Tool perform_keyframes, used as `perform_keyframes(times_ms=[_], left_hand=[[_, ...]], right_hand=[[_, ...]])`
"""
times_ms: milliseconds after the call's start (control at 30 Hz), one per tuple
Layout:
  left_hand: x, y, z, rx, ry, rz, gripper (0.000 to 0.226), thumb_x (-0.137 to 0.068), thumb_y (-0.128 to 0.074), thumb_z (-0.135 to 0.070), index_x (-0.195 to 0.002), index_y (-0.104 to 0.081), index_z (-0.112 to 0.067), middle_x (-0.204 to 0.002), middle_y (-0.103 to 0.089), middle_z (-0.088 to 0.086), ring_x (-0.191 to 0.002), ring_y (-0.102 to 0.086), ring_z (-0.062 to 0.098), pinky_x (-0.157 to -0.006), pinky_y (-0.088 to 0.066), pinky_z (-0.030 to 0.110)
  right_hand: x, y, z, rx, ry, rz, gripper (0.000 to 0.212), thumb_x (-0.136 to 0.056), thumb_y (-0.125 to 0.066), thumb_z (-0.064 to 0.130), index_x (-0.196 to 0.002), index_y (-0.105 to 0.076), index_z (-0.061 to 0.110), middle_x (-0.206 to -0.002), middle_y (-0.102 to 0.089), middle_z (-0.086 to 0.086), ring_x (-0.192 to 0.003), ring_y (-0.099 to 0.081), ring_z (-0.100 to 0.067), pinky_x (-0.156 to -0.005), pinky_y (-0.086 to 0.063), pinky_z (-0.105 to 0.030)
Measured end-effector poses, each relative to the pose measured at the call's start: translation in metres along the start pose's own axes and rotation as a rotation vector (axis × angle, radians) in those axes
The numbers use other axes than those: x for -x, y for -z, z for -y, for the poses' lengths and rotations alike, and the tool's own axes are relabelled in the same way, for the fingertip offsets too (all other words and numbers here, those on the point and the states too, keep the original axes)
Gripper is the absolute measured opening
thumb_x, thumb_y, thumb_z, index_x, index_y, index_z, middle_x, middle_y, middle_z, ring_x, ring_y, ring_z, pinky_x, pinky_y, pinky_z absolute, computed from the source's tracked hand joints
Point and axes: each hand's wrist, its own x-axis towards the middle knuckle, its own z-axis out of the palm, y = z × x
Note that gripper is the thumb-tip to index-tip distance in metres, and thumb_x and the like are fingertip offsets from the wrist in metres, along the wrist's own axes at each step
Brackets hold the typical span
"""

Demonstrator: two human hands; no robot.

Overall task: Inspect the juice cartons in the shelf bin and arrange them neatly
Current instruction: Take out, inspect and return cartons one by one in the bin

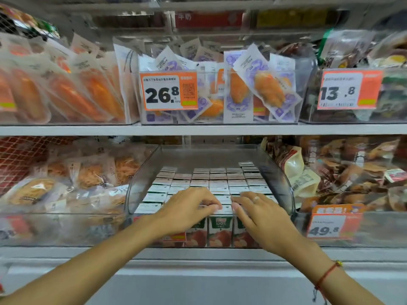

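Note:
A clear plastic shelf bin (pixel 284 179) on the lower shelf holds several rows of small juice cartons (pixel 218 179), standing upright with white tops up. The front row shows green and red faces (pixel 220 230) through the bin's front wall. My left hand (pixel 187 208) lies palm down over the front cartons, its fingertips curled onto the carton tops. My right hand (pixel 262 216) lies beside it on the front right cartons, fingers bent with the tips touching the tops. A narrow gap with one carton top separates the two hands.
Bagged snacks fill the bins left (pixel 66 186) and right (pixel 343 172) of the juice bin. The upper shelf (pixel 198 129) carries packets behind orange price tags (pixel 169 91). A 49.8 tag (pixel 330 223) hangs at the right.

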Motion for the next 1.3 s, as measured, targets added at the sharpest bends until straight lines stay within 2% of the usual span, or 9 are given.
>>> perform_keyframes(times_ms=[233, 433, 633, 800, 900, 1000, 1133, 1200, 1300], left_hand=[[-0.033, 0.034, -0.011, -0.224, -0.103, 0.368, 0.023, -0.088, -0.07, -0.04, -0.106, -0.075, -0.026, -0.092, -0.067, -0.019, -0.082, -0.059, -0.005, -0.072, -0.044, 0.024], [-0.049, 0.038, -0.013, -0.424, -0.172, 0.415, 0.037, -0.083, -0.07, -0.052, -0.106, -0.074, -0.024, -0.099, -0.072, -0.012, -0.09, -0.065, 0.007, -0.065, -0.044, 0.026], [-0.062, 0.034, -0.016, -0.487, -0.203, 0.454, 0.036, -0.082, -0.069, -0.055, -0.086, -0.073, -0.02, -0.072, -0.061, -0.016, -0.079, -0.063, 0.013, -0.054, -0.039, 0.022], [-0.066, 0.035, -0.023, -0.479, -0.097, 0.581, 0.038, -0.087, -0.065, -0.051, -0.094, -0.071, -0.014, -0.088, -0.07, -0.001, -0.085, -0.063, 0.021, -0.06, -0.041, 0.026], [-0.044, 0.035, -0.021, -0.403, -0.038, 0.437, 0.035, -0.088, -0.061, -0.055, -0.101, -0.07, -0.023, -0.088, -0.063, -0.016, -0.086, -0.059, 0.01, -0.065, -0.045, 0.028], [-0.006, 0.022, -0.015, -0.267, 0.047, 0.182, 0.028, -0.096, -0.052, -0.05, -0.11, -0.068, -0.033, -0.109, -0.065, -0.017, -0.1, -0.058, 0.006, -0.082, -0.05, 0.035], [0.045, -0.003, -0.003, -0.308, 0.071, -0.136, 0.032, -0.103, -0.037, -0.042, -0.124, -0.059, -0.034, -0.125, -0.058, -0.02, -0.117, -0.051, 0.004, -0.094, -0.043, 0.027], [0.063, -0.009, 0.003, -0.349, 0.044, -0.208, 0.035, -0.102, -0.042, -0.041, -0.13, -0.059, -0.029, -0.129, -0.059, -0.016, -0.121, -0.053, 0.006, -0.1, -0.041, 0.024], [0.075, -0.017, 0.007, -0.48, -0.016, -0.266, 0.043, -0.091, -0.063, -0.042, -0.129, -0.063, -0.022, -0.128, -0.064, -0.007, -0.118, -0.061, 0.013, -0.104, -0.046, 0.036]], right_hand=[[0.033, 0.004, -0.002, 0.068, 0.0, -0.011, 0.044, -0.104, -0.03, 0.04, -0.147, -0.037, 0.031, -0.149, -0.041, 0.009, -0.136, -0.036, -0.012, -0.11, -0.027, -0.027], [0.036, 0.001, -0.011, 0.052, 0.031, -0.051, 0.046, -0.102, -0.039, 0.035, -0.148, -0.035, 0.031, -0.152, -0.038, 0.008, -0.139, -0.033, -0.013, -0.113, -0.023, -0.028], [0.032, -0.006, -0.015, 0.038, 0.029, -0.101, 0.047, -0.097, -0.046, 0.04, -0.143, -0.04, 0.032, -0.146, -0.043, 0.01, -0.135, -0.035, -0.012, -0.109, -0.024, -0.028], [0.03, -0.004, -0.014, -0.029, -0.007, -0.088, 0.046, -0.097, -0.045, 0.048, -0.14, -0.044, 0.034, -0.142, -0.046, 0.012, -0.133, -0.036, -0.01, -0.108, -0.025, -0.028], [0.021, 0.006, -0.018, -0.156, -0.001, -0.051, 0.037, -0.099, -0.041, 0.048, -0.13, -0.056, 0.034, -0.133, -0.054, 0.013, -0.123, -0.044, -0.008, -0.104, -0.037, -0.032], [-0.002, 0.022, -0.019, -0.287, 0.079, 0.084, 0.031, -0.099, -0.045, 0.044, -0.119, -0.066, 0.033, -0.122, -0.062, 0.013, -0.11, -0.052, -0.002, -0.096, -0.046, -0.033], [-0.04, 0.037, -0.011, -0.178, 0.214, 0.295, 0.029, -0.091, -0.06, 0.047, -0.115, -0.07, 0.033, -0.112, -0.064, 0.008, -0.096, -0.059, -0.008, -0.085, -0.051, -0.035], [-0.06, 0.042, -0.008, -0.124, 0.257, 0.382, 0.031, -0.085, -0.068, 0.047, -0.111, -0.072, 0.03, -0.105, -0.067, 0.004, -0.088, -0.062, -0.01, -0.077, -0.052, -0.031], [-0.085, 0.049, -0.002, -0.048, 0.306, 0.532, 0.033, -0.078, -0.077, 0.045, -0.105, -0.074, 0.027, -0.09, -0.068, 0.012, -0.073, -0.059, 0.0, -0.061, -0.043, -0.013]])
